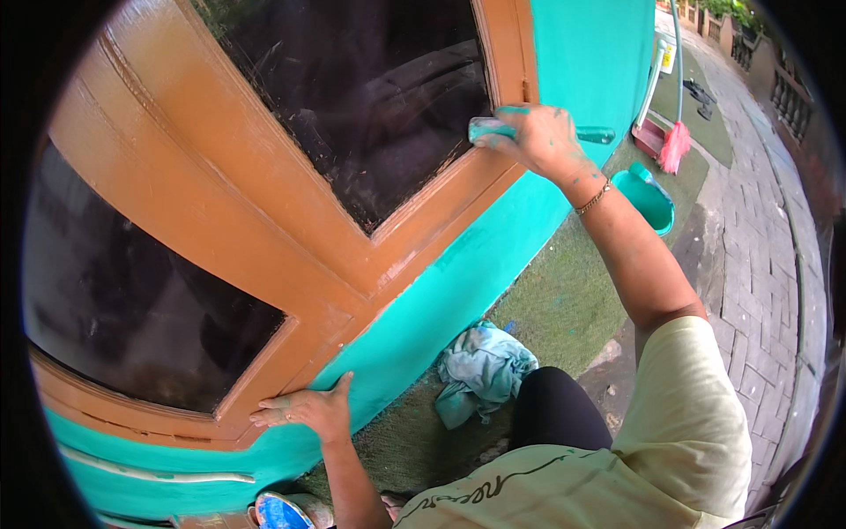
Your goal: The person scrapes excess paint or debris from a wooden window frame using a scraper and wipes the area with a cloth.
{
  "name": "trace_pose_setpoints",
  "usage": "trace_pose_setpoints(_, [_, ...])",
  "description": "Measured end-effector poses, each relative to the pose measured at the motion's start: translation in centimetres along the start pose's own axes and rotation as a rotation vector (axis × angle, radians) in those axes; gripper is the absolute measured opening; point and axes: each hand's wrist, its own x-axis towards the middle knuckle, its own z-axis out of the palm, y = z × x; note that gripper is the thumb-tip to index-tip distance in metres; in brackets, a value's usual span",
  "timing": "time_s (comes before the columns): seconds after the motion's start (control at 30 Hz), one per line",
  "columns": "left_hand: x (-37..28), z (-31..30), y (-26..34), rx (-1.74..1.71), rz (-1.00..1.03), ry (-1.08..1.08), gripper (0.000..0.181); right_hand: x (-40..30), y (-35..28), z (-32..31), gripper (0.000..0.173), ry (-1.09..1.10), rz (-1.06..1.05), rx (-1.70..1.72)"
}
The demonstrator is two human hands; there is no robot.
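Note:
My right hand (538, 139), spotted with teal paint, grips a paint-smeared hand tool (597, 135). Its teal handle sticks out to the right, and its other end is over the lower corner of a dark window pane (370, 99); my fingers hide its middle, so its exact kind cannot be told. Against the lower edge of the orange-brown wooden window frame (317, 291) rests my left hand (310, 410), fingers spread and holding nothing. Its thumb lies over the teal-painted wall (423, 304). Left of that hand is a second dark pane (145, 297).
A crumpled, paint-stained cloth (486, 364) lies on green turf matting (562, 291) by my knee. Beyond are a teal bucket (651, 202), a dustpan (649, 137) and a pink broom (675, 147). A container with blue inside (281, 512) stands below my left hand. Paving (753, 264) runs along the right.

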Motion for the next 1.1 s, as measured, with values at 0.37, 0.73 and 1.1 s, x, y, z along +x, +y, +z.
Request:
trace_pose_setpoints(0.37, [-0.6,0.6,-0.4,-0.041,-0.090,-0.052,0.177,-1.4,-1.5,1.5,0.035,0.142,-0.045,0.046])
trace_pose_setpoints(0.73, [-0.4,0.4,-0.3,-0.003,-0.008,-0.001,0.176,-0.5,-0.4,1.1,0.035,0.127,-0.056,-0.062])
trace_pose_setpoints(1.1, [-0.4,0.6,-0.6,-0.021,-0.004,-0.026,0.174,-1.5,-0.4,1.4,0.035,0.234,0.054,-0.015])
